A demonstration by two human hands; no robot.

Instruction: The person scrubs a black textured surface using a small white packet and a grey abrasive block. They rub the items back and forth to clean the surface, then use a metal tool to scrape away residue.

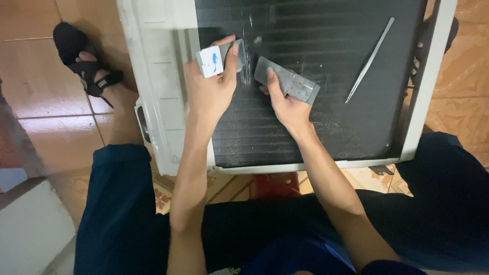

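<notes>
Here, the largest item is the white plastic air-conditioner housing [153, 76], lying across the seated person's lap above the brown tiled floor [30, 66]. It frames the dark finned metal coil panel [326, 66], which is the only thing it holds in view. Pale scuffed streaks cross the fins between the two hands and lower right, so the work on the panel appears partly done; the remaining dark area looks untreated, though this is a judgement. A long thin silver tweezer [369, 61] rests loose on the fins, well apart from the hands. The right hand [288, 104] has its grip closed around a flat grey rectangular block [288, 81] pressed to the fins. The left hand [209, 91] pinches a small white-and-grey block with a blue mark [216, 60] against the panel's left edge.
</notes>
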